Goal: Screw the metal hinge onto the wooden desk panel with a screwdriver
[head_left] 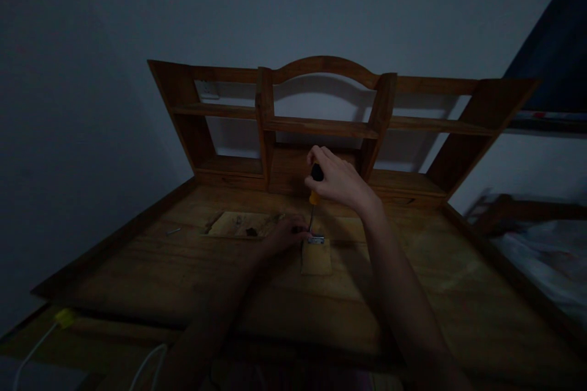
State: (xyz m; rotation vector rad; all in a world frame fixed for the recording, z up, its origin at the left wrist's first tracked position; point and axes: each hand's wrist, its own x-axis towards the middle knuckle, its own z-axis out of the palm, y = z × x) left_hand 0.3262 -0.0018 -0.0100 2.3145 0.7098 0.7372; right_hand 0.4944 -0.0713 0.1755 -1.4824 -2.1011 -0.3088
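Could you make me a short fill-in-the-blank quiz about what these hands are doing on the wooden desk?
1. The right hand grips a screwdriver whose handle is black and ____.
2. The screwdriver stands nearly ____, tip down on a small metal hinge.
3. The left hand rests just ____ of that hinge.
4. The desk is made of ____.

Missing words: yellow; upright; left; wood

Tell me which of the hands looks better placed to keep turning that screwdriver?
The right hand: it grips the screwdriver upright over the small metal bracket. The left hand lies low on the wooden desk, steadying beside the tip.
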